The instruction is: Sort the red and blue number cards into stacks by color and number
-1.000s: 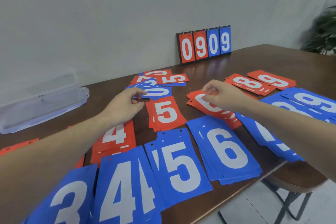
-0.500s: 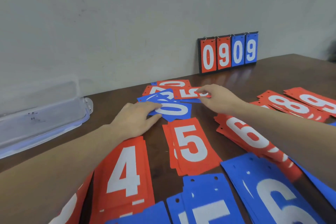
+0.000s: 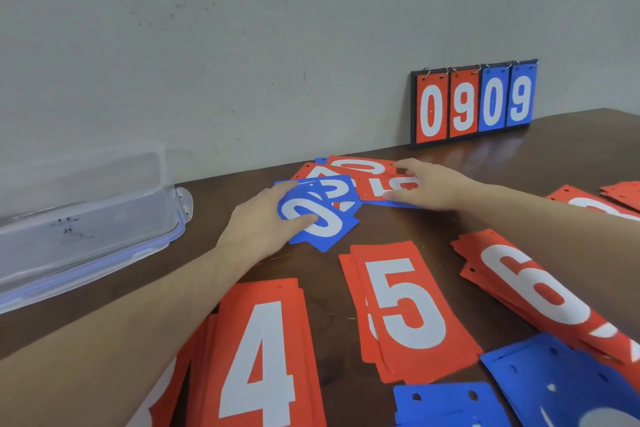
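Your wooden table (image 3: 398, 229) carries everything, and the unsorted pile of cards (image 3: 346, 180) near its far edge is your landmark. Left of that pile stands the clear plastic box (image 3: 86, 215); behind it to the right, against the wall, the scoreboard (image 3: 474, 100) reads 0909. Nearer you than the pile lie the sorted stacks, long axes running roughly away from you: the red 4 stack (image 3: 263, 357), the red 5 stack (image 3: 405, 305) and, slanted, the red 6 stack (image 3: 533, 291), with blue stacks (image 3: 540, 388) at the near edge.

Your left hand (image 3: 263, 225) reaches from the near left and grips the blue 0 card (image 3: 320, 222) at the pile's near side, thumb on the face, fingers curled round its far left edge; the card lies tilted, long axis slanting.

Your right hand (image 3: 429, 187) reaches in from the right, palm down, pinching the red 5 card (image 3: 384, 185) by its right end, the card lying crosswise.
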`<state>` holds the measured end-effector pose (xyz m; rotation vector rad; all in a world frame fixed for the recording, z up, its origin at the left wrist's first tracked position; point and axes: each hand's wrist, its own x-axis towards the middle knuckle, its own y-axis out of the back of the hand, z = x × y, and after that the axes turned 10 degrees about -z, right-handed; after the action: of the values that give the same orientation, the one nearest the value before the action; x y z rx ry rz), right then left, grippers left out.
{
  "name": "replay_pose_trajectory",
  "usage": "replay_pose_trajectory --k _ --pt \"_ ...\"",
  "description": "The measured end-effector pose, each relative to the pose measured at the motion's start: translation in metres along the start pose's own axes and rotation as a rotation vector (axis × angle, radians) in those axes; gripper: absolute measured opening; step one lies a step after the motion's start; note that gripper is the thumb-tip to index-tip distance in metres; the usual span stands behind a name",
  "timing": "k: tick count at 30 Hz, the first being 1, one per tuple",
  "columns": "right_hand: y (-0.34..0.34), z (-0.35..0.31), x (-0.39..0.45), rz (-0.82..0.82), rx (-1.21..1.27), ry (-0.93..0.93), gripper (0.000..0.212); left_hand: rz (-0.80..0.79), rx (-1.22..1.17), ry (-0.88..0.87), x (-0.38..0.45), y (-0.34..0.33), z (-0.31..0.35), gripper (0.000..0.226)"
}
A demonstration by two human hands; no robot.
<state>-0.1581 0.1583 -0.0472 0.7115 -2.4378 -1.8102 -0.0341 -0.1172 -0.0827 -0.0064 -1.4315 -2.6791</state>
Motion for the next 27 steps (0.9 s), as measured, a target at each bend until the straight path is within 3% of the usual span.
replay_pose_trajectory --k 10,17,21,27 --pt "-0.008 -0.013 -0.016 0.097 -0.094 -0.017 0.078 0.062 0.018 -0.055 -0.004 0.004 0.003 0.066" --pt "-0.013 -0.020 -0.023 0.054 -0.108 -0.064 0.082 0.082 -0.305 -0.117 -0.006 0.006 -0.003 0.076" --pt "-0.012 -0.023 -0.029 0.129 -0.130 -0.035 0.080 0.107 -0.387 -0.122 -0.006 0.008 -0.002 0.076" --pt "-0.014 -0.032 -0.048 0.284 0.071 0.097 0.074 0.149 -0.558 -0.046 -0.011 0.019 -0.005 0.080"
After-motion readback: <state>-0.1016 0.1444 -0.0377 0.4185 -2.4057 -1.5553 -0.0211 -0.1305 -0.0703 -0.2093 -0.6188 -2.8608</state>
